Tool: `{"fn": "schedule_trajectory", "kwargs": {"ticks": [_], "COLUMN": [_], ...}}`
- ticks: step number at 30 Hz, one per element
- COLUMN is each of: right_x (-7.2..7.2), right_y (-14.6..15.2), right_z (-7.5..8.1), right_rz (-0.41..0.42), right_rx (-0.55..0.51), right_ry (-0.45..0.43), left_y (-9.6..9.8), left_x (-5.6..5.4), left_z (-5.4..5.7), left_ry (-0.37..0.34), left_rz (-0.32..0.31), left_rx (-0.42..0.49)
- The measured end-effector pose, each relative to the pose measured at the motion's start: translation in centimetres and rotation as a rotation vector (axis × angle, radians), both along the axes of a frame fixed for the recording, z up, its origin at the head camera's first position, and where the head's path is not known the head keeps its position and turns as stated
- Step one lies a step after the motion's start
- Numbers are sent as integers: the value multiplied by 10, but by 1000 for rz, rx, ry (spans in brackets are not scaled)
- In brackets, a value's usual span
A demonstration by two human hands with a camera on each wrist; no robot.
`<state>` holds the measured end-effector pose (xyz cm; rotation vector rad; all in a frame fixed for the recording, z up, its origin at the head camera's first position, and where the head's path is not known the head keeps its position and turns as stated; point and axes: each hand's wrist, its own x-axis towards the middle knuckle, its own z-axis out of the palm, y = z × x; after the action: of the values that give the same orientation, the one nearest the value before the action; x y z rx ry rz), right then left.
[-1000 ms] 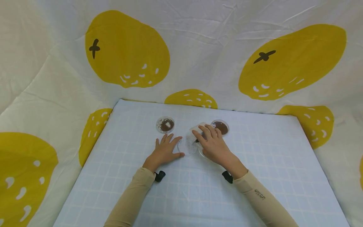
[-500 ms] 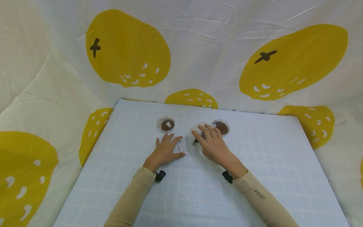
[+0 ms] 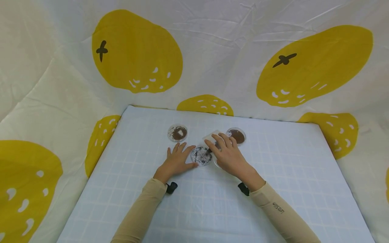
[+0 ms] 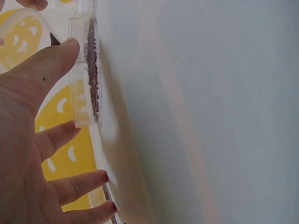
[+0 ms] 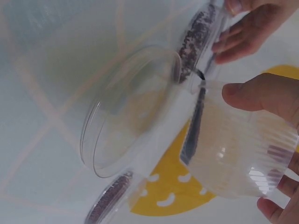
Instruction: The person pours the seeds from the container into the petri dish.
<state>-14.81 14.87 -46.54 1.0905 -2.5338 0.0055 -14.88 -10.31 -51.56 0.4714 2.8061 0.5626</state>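
Observation:
With its thumb and index finger at opposite sides of the rim, my left hand (image 3: 175, 162) holds a clear petri dish (image 3: 200, 156) on the table. Dark granules are spread over the dish's bottom, with pale gaps among them. My right hand (image 3: 230, 156) grips a tilted clear plastic beaker (image 5: 236, 144), its mouth over the dish's right side. Dark granules (image 5: 195, 128) lie along the beaker's lower wall and spill from its lip. Beside the dish, partly under my right hand in the head view, is an empty clear round dish or lid (image 5: 133, 114).
Two more petri dishes with brown granules stand farther back, one at the left (image 3: 177, 133) and one at the right (image 3: 237, 136). A pale checked cloth (image 3: 194, 206) covers the table. Behind it hangs a white curtain (image 3: 218, 60) printed with yellow fruit.
The petri dish between the hands goes from almost bare to thickly sprinkled with dark granules coming from the beaker. Both hands stay nearly in place.

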Motion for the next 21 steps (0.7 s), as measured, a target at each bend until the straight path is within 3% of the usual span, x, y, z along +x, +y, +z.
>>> {"fn": "schedule_trajectory", "kwargs": {"ticks": [21], "right_x": [-1], "right_y": [0], "right_z": [-1], "right_rz": [8], "right_rx": [-1], "right_ry": [29], "left_y": [0], "left_x": [0], "left_z": [-1], "left_ry": [18], "left_rz": [1], "left_rx": [3]}}
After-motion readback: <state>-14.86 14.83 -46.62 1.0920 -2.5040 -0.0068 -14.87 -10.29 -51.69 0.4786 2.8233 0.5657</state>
